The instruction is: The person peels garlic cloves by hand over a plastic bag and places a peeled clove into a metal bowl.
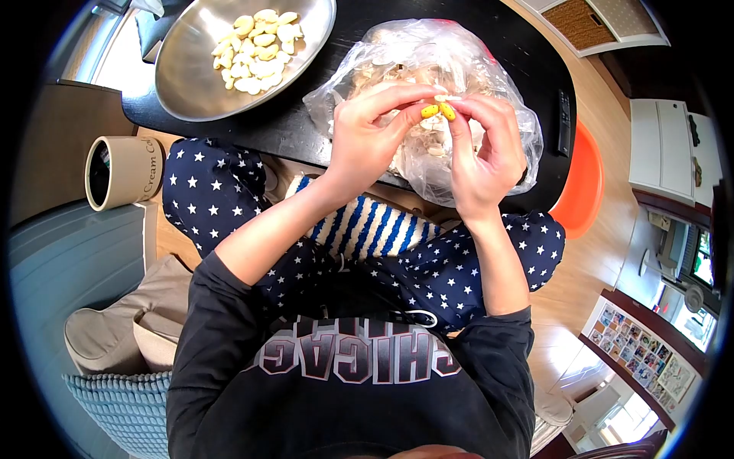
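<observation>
My left hand (367, 138) and my right hand (489, 145) meet fingertip to fingertip above an open clear plastic bag (405, 34). Both are closed in a pinch, thumbs side by side with yellow nails showing. A small pale piece, which looks like a garlic clove (443, 98), sits between the fingertips, mostly covered by them. Inside the bag lie papery garlic skins (417, 153) and pale bits. To the left, a wide steel bowl (180, 73) holds a heap of peeled garlic cloves (256, 53).
The bowl and bag stand on a black table (298, 138). A dark remote control (564, 122) lies near its right edge, beside an orange chair (579, 183). A cream container (126, 172) stands at left. A blue-and-white striped cloth (375, 227) is between my legs.
</observation>
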A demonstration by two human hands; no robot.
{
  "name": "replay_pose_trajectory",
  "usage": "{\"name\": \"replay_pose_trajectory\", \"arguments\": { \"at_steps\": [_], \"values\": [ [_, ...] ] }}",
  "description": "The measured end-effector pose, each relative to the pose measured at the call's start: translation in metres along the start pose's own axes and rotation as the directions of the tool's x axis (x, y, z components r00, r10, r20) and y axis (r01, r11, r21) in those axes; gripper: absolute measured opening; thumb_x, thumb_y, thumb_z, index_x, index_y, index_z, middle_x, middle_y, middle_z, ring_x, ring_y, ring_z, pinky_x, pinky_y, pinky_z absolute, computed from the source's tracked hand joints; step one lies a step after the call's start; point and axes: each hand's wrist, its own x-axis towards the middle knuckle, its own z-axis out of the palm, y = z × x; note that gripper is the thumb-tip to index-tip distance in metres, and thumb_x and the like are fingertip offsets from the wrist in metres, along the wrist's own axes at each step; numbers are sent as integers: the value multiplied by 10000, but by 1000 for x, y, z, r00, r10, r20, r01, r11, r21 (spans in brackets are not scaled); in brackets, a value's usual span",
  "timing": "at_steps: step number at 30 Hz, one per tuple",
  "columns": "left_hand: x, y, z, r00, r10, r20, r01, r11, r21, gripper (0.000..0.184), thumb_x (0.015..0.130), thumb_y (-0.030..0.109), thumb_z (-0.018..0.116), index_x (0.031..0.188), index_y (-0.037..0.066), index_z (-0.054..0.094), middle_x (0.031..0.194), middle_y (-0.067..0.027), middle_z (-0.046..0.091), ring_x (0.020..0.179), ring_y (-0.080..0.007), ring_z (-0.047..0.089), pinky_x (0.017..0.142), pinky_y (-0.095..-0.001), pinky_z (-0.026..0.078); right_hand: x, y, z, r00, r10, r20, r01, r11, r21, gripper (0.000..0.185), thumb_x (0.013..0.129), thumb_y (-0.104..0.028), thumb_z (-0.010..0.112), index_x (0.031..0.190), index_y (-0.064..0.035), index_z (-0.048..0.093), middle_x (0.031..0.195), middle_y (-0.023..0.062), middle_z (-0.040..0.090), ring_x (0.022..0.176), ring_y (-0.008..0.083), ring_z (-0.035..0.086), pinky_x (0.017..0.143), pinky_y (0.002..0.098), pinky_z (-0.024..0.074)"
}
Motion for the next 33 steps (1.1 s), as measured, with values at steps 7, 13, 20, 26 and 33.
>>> {"name": "replay_pose_trajectory", "arguments": {
  "at_steps": [7, 13, 20, 26, 33],
  "values": [
    [-1, -2, 2, 989, 129, -74, -119, 984, 130, 179, 810, -5, 607, 981, -1, 658, 953, -104, 658, 884, -168, 624, 771, -257, 488, -4, 1, 4, 999, -43, -4, 43, 999, -8, 200, 690, 116, 650, 852, 9, 603, 816, 113, 589, 746, 239, 577, 658, 302, 478],
    [0, 4, 6, 985, 139, -102, -132, 988, 74, 181, 778, -11, 619, 949, 13, 673, 900, -110, 673, 846, -195, 649, 752, -275, 501, -5, 0, 4, 997, -68, -36, 68, 998, -6, 204, 690, 115, 654, 855, 12, 592, 821, 120, 582, 753, 248, 568, 672, 313, 472],
    [1, 6, 3, 983, 161, -92, -157, 986, 53, 165, 775, -10, 624, 934, 1, 670, 893, -117, 672, 840, -190, 652, 739, -269, 507, -3, -2, 4, 985, -150, -88, 151, 989, -4, 222, 676, 102, 677, 865, 12, 608, 832, 117, 588, 745, 242, 568, 669, 307, 469],
    [0, 9, 4, 975, 195, -110, -189, 980, 65, 150, 774, -2, 635, 919, 0, 672, 899, -114, 675, 845, -198, 655, 744, -271, 508, -5, 0, 5, 978, -181, -102, 182, 983, 7, 214, 682, 99, 673, 866, 11, 608, 826, 114, 583, 734, 241, 560, 659, 308, 467],
    [-3, 7, 4, 976, 196, -89, -187, 977, 102, 151, 790, 2, 631, 937, -14, 662, 919, -107, 671, 855, -177, 648, 752, -264, 508, -7, -2, 2, 994, -111, 0, 111, 994, -9, 136, 781, 65, 613, 892, 21, 549, 850, 99, 533, 781, 206, 511, 717, 279, 429]
  ]
}}
